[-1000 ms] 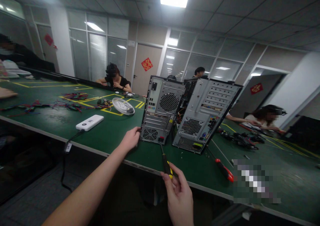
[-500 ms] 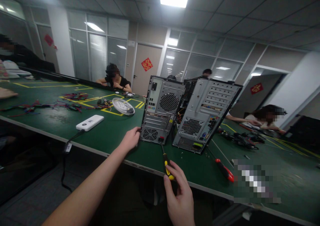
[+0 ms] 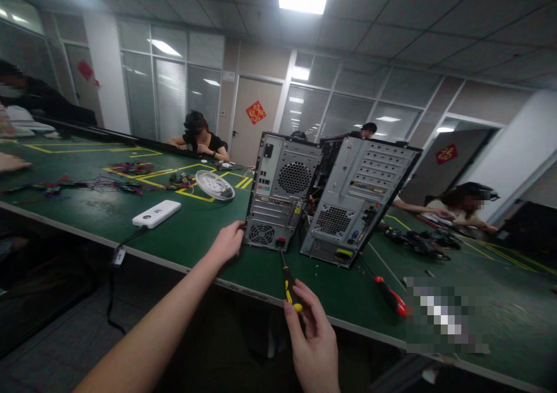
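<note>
Screwdriver [image 3: 287,280], pinched in my right grip [image 3: 314,335] at lower centre, has rolled, so turning seems underway; left grip [image 3: 228,243] by computer case [image 3: 278,193]: closure I can't tell.

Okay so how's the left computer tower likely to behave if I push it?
The left computer tower probably won't flex: its back panel looks like metal. The ports suggest fitted electronics, so likely fairly heavy. Standing taller than wide, it may tip if pushed high.

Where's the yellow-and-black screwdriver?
In the head view, the screwdriver is low, right of centre, in the right-hand grip, its tip near the bottom of the left computer case.
</note>
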A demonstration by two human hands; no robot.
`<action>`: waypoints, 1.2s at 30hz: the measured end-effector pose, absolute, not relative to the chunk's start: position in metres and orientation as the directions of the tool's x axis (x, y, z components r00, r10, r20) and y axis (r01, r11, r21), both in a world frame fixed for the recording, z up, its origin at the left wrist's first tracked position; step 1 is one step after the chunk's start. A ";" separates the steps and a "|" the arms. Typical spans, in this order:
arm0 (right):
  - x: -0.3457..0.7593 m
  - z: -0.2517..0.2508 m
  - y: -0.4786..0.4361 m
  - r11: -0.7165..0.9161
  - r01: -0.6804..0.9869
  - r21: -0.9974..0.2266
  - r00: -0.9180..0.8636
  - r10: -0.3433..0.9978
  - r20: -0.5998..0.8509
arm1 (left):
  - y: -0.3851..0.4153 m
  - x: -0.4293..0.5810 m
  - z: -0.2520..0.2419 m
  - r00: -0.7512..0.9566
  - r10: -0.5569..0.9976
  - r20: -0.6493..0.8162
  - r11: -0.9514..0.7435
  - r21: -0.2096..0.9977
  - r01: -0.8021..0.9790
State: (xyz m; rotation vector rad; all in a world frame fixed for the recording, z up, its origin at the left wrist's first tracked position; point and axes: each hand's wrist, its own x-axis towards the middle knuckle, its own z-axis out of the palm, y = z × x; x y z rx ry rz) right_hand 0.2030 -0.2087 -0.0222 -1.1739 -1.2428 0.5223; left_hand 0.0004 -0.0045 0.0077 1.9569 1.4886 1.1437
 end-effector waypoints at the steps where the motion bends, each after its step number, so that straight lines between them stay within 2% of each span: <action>1: 0.204 -0.023 -0.208 0.377 0.296 -0.878 0.301 0.836 0.460 | -0.004 0.000 0.008 0.086 0.932 0.352 -0.334 0.742 0.581; 5: 0.207 -0.025 -0.206 0.373 0.353 -0.858 0.280 0.833 0.477 | -0.005 0.000 0.007 0.083 0.932 0.354 -0.334 0.742 0.581; 11: 0.205 -0.020 -0.206 0.338 0.184 -0.923 0.392 0.836 0.385 | -0.005 0.000 0.007 0.088 0.927 0.364 -0.344 0.737 0.582; 15: 0.204 -0.017 -0.209 0.352 0.129 -0.927 0.428 0.824 0.372 | -0.005 0.000 0.007 0.092 0.923 0.374 -0.355 0.732 0.581; 36: 0.204 -0.016 -0.209 0.357 0.091 -0.930 0.453 0.817 0.358 | -0.004 0.000 0.007 0.094 0.931 0.352 -0.340 0.746 0.573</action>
